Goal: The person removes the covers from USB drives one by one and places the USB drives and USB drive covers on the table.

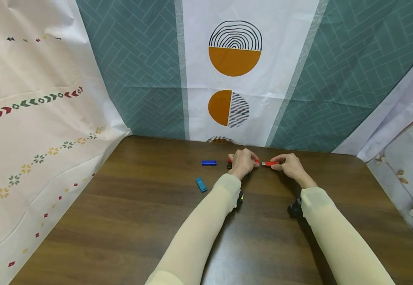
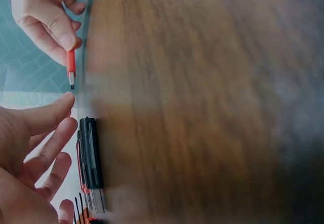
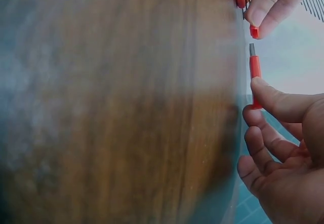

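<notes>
A red USB stick [image 1: 268, 163] is pinched between the thumb and fingers of my right hand [image 1: 291, 166]. Its bare metal plug points left, toward my left hand [image 1: 243, 163], which pinches a small red cap [image 3: 254, 32] by its sides. In the right wrist view a short gap separates plug and cap, roughly in line. Just beside the left hand, a black USB stick [image 2: 91, 153] lies on the table, partly covered by the hand in the head view. Another red piece [image 1: 229, 160] shows behind it, mostly hidden.
A dark blue USB stick [image 1: 209, 162] lies left of the hands, and a light blue one [image 1: 201, 185] lies nearer and angled. The wooden table [image 1: 128, 221] meets a patterned cloth backdrop [image 1: 149, 99] just behind the hands. More cloth hangs at both sides.
</notes>
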`<move>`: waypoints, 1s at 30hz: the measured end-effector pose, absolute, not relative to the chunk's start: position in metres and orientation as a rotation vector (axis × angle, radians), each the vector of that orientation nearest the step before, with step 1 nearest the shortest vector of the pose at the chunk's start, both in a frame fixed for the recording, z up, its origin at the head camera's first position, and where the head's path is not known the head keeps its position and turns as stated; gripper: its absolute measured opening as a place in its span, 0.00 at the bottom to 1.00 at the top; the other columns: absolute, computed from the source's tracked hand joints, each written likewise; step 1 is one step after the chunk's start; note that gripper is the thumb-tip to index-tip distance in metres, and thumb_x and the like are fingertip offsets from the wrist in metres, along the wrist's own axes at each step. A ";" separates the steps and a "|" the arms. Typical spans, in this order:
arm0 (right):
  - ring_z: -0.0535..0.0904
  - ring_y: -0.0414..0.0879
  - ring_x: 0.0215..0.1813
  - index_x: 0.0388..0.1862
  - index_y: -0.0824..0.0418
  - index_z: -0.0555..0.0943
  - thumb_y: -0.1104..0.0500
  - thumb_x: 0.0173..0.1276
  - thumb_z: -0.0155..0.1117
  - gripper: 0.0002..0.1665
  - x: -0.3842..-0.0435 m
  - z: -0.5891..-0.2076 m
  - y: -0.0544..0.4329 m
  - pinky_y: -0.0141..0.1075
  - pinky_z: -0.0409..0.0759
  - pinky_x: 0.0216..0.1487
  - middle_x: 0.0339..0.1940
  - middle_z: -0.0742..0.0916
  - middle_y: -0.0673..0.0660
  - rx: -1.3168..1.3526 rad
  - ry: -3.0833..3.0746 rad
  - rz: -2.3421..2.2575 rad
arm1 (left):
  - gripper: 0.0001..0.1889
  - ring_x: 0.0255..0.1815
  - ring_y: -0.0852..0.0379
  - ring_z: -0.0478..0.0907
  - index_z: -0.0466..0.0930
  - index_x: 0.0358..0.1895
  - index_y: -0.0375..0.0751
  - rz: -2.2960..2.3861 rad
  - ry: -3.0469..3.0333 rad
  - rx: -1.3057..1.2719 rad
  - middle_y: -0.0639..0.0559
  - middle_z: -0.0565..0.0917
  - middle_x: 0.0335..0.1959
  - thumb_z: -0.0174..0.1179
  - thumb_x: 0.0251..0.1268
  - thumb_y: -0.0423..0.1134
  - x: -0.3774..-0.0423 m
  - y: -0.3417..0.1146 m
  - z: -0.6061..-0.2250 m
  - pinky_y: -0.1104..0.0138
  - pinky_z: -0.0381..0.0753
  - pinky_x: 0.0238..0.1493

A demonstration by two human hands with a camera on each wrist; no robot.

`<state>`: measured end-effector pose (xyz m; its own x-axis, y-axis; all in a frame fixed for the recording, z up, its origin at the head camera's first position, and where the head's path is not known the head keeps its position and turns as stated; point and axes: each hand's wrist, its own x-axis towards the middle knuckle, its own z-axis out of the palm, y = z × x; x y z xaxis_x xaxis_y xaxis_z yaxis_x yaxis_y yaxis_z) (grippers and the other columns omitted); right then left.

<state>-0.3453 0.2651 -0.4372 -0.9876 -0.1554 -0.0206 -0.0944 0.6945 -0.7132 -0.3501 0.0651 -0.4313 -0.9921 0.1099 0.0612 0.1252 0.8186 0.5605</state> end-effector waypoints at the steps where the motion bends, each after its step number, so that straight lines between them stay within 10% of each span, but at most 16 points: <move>1: 0.73 0.53 0.40 0.56 0.70 0.85 0.60 0.72 0.73 0.19 -0.345 -0.437 0.264 0.40 0.71 0.40 0.47 0.87 0.66 -0.205 2.816 -1.172 | 0.08 0.53 0.56 0.77 0.94 0.44 0.56 -0.905 -2.976 -0.192 0.63 0.87 0.34 0.75 0.62 0.47 -0.350 0.066 -0.432 0.50 0.61 0.61; 30: 0.73 0.50 0.36 0.53 0.72 0.86 0.63 0.70 0.73 0.17 -0.347 -0.439 0.263 0.38 0.71 0.37 0.36 0.85 0.60 -0.227 2.863 -1.138 | 0.09 0.54 0.53 0.74 0.94 0.44 0.55 -0.801 -3.008 -0.217 0.59 0.89 0.46 0.76 0.62 0.47 -0.353 0.069 -0.435 0.50 0.59 0.59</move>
<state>-0.3475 0.2633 -0.4386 -0.9879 -0.1550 0.0060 -0.1168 0.7180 -0.6862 -0.3531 0.0692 -0.4346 -0.9901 0.1285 0.0558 0.1392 0.8585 0.4936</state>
